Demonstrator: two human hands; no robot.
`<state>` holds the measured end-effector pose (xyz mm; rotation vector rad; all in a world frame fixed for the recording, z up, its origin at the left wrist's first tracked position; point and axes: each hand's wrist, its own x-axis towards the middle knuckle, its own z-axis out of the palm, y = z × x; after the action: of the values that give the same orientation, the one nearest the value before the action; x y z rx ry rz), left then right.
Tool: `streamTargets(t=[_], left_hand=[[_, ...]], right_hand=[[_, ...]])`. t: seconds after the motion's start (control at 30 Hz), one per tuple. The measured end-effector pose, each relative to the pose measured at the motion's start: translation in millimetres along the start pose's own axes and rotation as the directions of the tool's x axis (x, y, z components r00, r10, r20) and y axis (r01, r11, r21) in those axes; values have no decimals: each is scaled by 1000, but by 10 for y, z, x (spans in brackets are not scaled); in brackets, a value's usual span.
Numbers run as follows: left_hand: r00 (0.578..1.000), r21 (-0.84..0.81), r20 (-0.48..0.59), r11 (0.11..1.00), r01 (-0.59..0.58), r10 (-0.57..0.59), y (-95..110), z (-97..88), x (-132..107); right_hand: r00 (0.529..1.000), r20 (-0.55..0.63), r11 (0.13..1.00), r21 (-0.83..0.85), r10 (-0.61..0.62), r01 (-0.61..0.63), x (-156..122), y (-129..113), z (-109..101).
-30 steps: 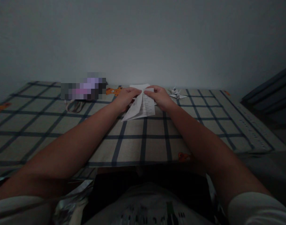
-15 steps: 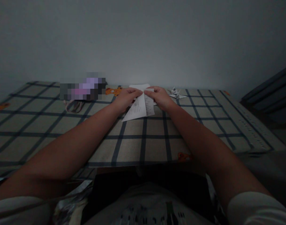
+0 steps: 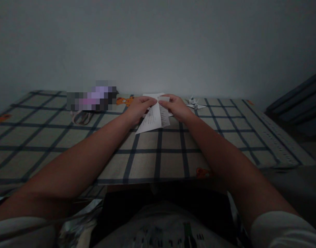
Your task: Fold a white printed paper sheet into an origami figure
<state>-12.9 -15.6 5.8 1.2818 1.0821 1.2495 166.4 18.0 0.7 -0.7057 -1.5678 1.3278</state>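
Observation:
Between my hands, a folded sheet of printed paper (image 3: pixel 153 119) is held just above the table, its pointed corner aimed toward me on the left. My left hand (image 3: pixel 140 107) pinches its upper left edge, thumb tip near the centre fold. My right hand (image 3: pixel 176 106) grips the upper right part, thumb lying over the front flap. Both thumbs nearly meet at the top. Behind the hands, more white paper (image 3: pixel 151 94) shows in part; whether it belongs to the same sheet I cannot tell. The other fingers are hidden behind the paper.
Folded paper cranes (image 3: pixel 195 103) lie on the table right of my right hand. A blurred-out purple object (image 3: pixel 97 96) with a looped strap (image 3: pixel 81 117) is at the back left. A checked cloth (image 3: pixel 145 162) covers the table, which meets a plain wall (image 3: pixel 158 44).
The paper's lower right flap has tilted slightly inward toward the fold. Both hands stay almost in place, still pinching the sheet.

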Motion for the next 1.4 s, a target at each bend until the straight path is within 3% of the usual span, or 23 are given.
streamTargets(t=[0.13,0.3,0.5,0.9,1.2,1.4], left_hand=[[1000,12,-16,1000,-3,4,11,12,-17],[1000,23,-24,1000,11,-10,8,11,-29],[1000,32,-22,999,2,-1,9,1,-23],[999,-3,42,1000,23,-23,-35,-10,13],[1000,-14,15,1000,-9,9,-47,16,20],[998,-14,45,999,37,-36,-42,-11,14]], right_hand=[[998,9,998,-3,60,-60,-21,-18,-18],[998,-56,998,-34,41,-43,-13,0,-33],[997,-32,997,-39,68,-70,-23,-34,-14],[996,-36,981,-177,-84,77,20,10,-35],[999,-21,996,-85,40,-41,-7,-7,-49],[997,-50,995,-80,53,-57,-1,-3,-59]])
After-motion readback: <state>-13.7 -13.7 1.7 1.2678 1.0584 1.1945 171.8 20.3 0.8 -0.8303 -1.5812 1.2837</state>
